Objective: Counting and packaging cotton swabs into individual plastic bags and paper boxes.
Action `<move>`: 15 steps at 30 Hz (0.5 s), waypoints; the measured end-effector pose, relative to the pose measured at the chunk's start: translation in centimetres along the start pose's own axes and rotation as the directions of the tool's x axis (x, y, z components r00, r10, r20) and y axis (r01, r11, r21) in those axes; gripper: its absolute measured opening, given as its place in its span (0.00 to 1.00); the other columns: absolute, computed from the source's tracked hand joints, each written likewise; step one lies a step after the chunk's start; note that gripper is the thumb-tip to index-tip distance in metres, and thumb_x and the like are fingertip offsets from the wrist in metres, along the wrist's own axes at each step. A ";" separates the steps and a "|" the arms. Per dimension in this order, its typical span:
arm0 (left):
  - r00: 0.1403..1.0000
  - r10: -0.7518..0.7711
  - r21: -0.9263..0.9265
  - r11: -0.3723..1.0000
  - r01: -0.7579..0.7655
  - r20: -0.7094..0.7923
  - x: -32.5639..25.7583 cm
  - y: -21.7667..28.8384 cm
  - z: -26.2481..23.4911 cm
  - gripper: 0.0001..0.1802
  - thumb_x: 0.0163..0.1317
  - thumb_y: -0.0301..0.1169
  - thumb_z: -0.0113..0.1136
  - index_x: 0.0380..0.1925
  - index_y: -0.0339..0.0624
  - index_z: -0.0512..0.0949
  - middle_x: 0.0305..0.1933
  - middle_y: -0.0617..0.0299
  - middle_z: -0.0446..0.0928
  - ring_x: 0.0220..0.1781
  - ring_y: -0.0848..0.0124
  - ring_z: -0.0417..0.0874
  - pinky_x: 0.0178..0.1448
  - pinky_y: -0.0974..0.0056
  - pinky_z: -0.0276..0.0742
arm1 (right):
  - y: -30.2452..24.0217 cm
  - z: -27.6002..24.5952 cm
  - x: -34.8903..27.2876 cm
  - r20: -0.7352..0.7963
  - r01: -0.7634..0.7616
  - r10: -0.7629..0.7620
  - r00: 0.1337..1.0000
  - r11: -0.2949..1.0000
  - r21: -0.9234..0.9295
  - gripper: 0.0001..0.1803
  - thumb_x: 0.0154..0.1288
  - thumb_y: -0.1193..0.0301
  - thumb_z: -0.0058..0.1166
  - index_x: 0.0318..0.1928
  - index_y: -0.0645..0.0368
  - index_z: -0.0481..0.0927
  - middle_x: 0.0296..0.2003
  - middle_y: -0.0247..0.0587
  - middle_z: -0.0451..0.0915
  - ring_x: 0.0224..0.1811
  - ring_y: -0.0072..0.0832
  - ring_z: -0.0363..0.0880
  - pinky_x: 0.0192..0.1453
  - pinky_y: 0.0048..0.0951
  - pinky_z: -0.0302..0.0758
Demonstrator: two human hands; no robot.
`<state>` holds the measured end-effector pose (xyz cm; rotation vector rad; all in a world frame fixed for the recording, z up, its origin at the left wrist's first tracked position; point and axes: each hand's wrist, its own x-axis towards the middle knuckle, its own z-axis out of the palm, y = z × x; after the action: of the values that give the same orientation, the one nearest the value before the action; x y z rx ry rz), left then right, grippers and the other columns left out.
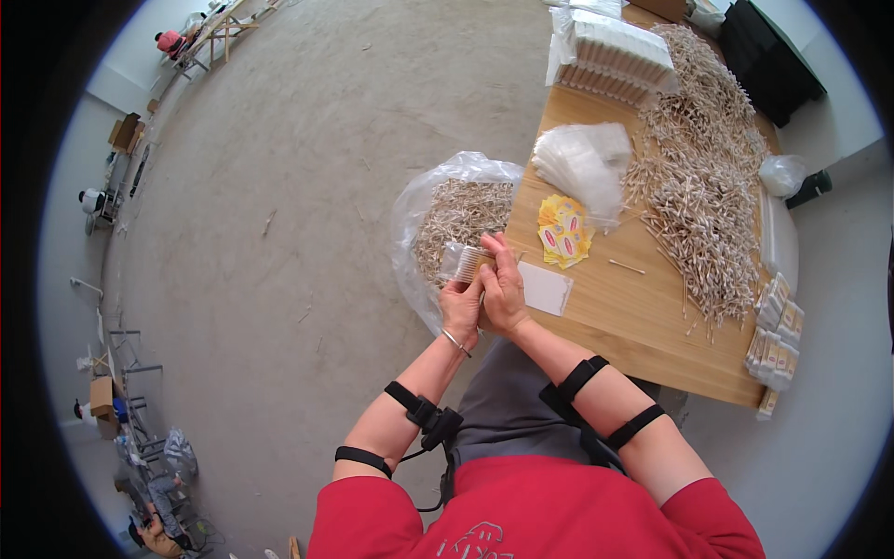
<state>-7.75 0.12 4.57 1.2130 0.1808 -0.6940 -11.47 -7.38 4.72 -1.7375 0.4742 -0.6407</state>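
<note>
In the head view, I have the left hand (459,306) closed on a clear plastic packet of white-tipped cotton swabs (464,263); the right hand (506,291) is half curled against the packet's right end, and I cannot tell whether it grips. The packet is left of the light wooden bench (643,331), over a translucent plastic sack (407,219). I see yellow printed cards (563,233) right of the hands, a blank-looking white card (543,288) nearer, and a heap of loose swabs (703,205) far right.

Lettering (477,547) on red shirt (577,503) (print (572,224) on yellow cards (556,209) too small)
</note>
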 end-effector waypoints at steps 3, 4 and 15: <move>1.000 -0.031 0.040 0.999 0.031 -0.005 0.3 -0.3 -0.1 0.15 0.61 0.31 0.64 0.46 0.37 0.78 0.43 0.63 0.81 0.42 0.75 0.81 0.46 0.70 0.77 | 0.1 0.2 -0.1 -0.026 -0.025 0.023 0.999 0.997 -0.071 0.22 0.63 0.77 0.41 0.59 0.64 0.68 0.61 0.54 0.67 0.70 0.44 0.55 0.73 0.38 0.52; 1.000 -0.031 0.037 0.999 0.031 -0.003 0.4 -0.3 0.0 0.15 0.61 0.31 0.64 0.46 0.37 0.78 0.43 0.63 0.81 0.42 0.75 0.81 0.46 0.70 0.77 | 0.2 0.2 -0.1 -0.026 -0.024 0.022 0.999 0.997 -0.075 0.22 0.63 0.77 0.41 0.59 0.64 0.68 0.61 0.54 0.67 0.70 0.44 0.55 0.73 0.38 0.52; 0.999 -0.006 -0.078 0.997 0.009 0.045 2.1 -0.8 -0.1 0.14 0.62 0.29 0.62 0.48 0.39 0.77 0.44 0.63 0.81 0.42 0.73 0.82 0.45 0.68 0.79 | -0.4 0.6 0.3 -0.021 -0.001 -0.002 1.000 0.994 -0.105 0.23 0.68 0.69 0.41 0.61 0.61 0.67 0.57 0.51 0.71 0.69 0.47 0.54 0.74 0.46 0.44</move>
<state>-6.52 -0.75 2.87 1.1212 0.1737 -0.7138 -10.92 -7.01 5.07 -1.8317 0.5301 -0.6444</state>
